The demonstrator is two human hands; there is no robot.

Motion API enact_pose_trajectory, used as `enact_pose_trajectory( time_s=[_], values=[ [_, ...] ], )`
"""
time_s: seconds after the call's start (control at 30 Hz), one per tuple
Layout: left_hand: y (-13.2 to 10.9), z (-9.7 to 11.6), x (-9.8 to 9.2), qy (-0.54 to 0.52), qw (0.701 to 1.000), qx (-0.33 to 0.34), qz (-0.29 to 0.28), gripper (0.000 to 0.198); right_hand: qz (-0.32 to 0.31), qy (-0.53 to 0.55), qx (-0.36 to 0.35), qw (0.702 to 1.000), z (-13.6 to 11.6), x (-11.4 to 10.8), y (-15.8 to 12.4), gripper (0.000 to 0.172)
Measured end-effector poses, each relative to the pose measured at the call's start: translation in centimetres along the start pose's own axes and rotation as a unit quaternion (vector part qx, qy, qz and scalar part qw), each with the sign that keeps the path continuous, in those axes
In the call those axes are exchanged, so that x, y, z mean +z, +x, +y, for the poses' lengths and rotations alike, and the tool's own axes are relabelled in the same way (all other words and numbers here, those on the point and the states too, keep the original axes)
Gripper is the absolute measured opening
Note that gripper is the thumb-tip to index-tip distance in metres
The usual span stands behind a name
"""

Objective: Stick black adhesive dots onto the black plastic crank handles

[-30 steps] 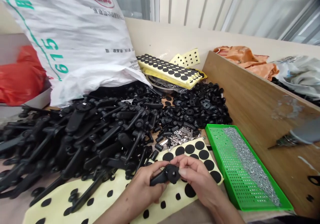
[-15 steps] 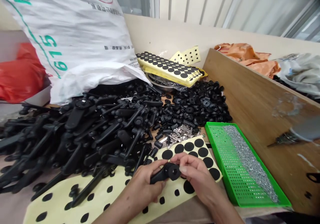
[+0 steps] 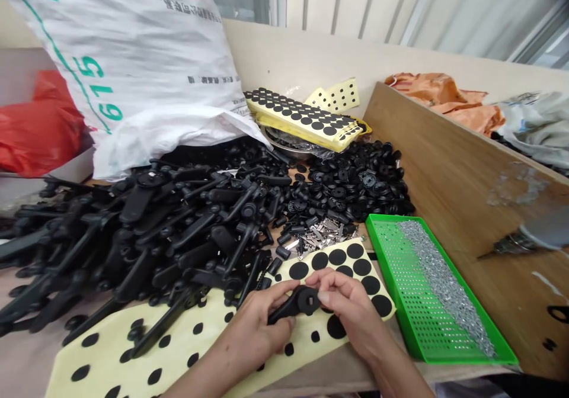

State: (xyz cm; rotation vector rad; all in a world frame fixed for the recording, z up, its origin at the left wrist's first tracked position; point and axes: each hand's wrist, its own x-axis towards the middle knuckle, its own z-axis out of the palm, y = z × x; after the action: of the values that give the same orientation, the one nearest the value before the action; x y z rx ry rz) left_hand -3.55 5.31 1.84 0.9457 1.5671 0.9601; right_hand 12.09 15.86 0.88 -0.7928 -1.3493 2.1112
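My left hand (image 3: 260, 321) is closed round the arm of a black plastic crank handle (image 3: 288, 306). The handle's round end faces up, and a small pale spot shows in the hole at its middle. At the right rim of that round end, my right hand (image 3: 349, 306) is closed, thumb and fingertips pressed against the edge. Whether a small piece sits between those fingertips is hidden. Under both hands lies a pale yellow sheet (image 3: 242, 359) of black round stickers; another crank handle (image 3: 162, 324) rests on its left part.
A heap of black handles (image 3: 146, 232) fills the left. Black discs (image 3: 342, 188) and small metal pins (image 3: 326, 232) lie behind my hands. A green perforated tray (image 3: 395, 291) of screws stands right, beside a wooden board (image 3: 448, 191). A white sack (image 3: 155, 60) and sticker sheets (image 3: 306, 119) are behind.
The view has shifted slightly. The round end of the handle has tilted a little, and its hole, dark before, now shows a pale spot. Both hands keep their hold.
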Motion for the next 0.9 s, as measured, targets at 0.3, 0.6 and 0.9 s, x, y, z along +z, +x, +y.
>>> enact_pose_trajectory(
  time_s=[0.3, 0.6, 0.9],
  values=[
    [0.1, 0.7, -0.1, -0.035, 0.999, 0.005, -0.034, 0.056, 0.002, -0.012, -0.002, 1.0, 0.2, 0.0, 0.0, 0.007],
    [-0.1, 1.0, -0.1, -0.011, 0.999, 0.005, -0.032, 0.053, -0.001, -0.028, -0.004, 1.0, 0.3, 0.0, 0.1, 0.008],
    [0.1, 0.9, 0.2, -0.017, 1.0, -0.002, -0.016, 0.052, 0.001, -0.045, -0.009, 0.999, 0.4, 0.0, 0.0, 0.008]
  ],
)
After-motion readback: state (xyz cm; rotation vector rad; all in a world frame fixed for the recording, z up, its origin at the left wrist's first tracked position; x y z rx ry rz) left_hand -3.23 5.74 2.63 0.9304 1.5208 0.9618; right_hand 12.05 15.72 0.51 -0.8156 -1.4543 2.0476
